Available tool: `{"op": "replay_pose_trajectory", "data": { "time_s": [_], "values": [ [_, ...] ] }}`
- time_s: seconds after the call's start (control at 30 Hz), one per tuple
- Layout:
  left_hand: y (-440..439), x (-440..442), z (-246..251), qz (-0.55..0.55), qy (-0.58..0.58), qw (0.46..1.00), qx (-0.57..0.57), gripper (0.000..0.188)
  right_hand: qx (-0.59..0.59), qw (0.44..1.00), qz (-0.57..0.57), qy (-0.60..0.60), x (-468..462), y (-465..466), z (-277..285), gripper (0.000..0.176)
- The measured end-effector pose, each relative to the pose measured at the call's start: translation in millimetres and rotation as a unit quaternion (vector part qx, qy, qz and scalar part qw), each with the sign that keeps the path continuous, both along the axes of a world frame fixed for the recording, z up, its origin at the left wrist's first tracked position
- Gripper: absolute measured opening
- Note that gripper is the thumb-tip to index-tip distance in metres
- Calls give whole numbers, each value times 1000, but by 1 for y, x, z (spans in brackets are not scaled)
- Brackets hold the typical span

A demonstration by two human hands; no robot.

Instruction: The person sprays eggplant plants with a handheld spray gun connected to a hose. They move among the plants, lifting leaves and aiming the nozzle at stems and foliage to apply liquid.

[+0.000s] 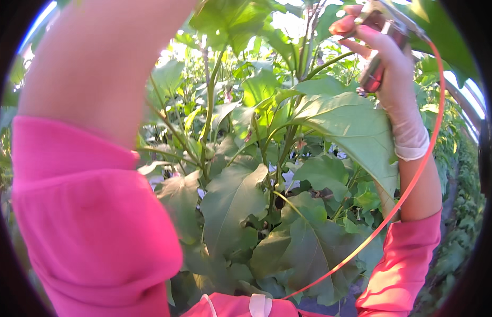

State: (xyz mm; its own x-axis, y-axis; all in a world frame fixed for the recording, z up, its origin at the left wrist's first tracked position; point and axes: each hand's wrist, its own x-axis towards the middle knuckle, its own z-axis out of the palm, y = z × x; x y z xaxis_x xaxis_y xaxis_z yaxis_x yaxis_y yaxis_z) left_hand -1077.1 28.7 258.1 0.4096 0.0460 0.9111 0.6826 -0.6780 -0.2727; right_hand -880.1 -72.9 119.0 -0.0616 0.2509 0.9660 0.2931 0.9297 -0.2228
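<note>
My right hand (388, 59), in a thin whitish glove, is raised at the upper right. It grips a hand-held tool (375, 71) with metal and dark red parts; the top edge and my fingers hide some of it, so its exact kind cannot be told. An orange-red cord (422, 166) curves from the tool's end down to my waist. Just below the hand spreads a large eggplant leaf (345, 123). My left arm (87, 75) reaches up across the left side, its hand out of view past the top edge. Before me stands a leafy eggplant plant (287, 146) with upright stems.
Broad lower leaves (234, 202) crowd the space in front of my body. A thick green stem (210, 99) rises left of centre. More foliage lines a row (464, 222) at the right, below a curved frame bar (464, 99). Bright light washes out the upper background.
</note>
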Motion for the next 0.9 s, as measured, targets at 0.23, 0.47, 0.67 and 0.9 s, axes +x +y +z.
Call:
{"op": "replay_pose_trajectory", "data": {
  "time_s": [0.23, 0.47, 0.67, 0.9],
  "values": [
    [-45, -39, -77, 71, 327, 884, -327, 20, -65, 997, -50, 15, -1, -17, -18, 47],
    [-8, -23, -137, 120, 366, 902, -197, 45, -121, 992, -45, -9, -41, -74, -90, 67],
    [47, -3, -183, 149, 350, 923, -65, 59, -239, 968, -37, -61, -50, -105, -156, 71],
    [57, 22, -193, 268, 321, 906, -63, 46, -247, 964, 84, 46, -69, -122, -226, 57]
  ]
}}
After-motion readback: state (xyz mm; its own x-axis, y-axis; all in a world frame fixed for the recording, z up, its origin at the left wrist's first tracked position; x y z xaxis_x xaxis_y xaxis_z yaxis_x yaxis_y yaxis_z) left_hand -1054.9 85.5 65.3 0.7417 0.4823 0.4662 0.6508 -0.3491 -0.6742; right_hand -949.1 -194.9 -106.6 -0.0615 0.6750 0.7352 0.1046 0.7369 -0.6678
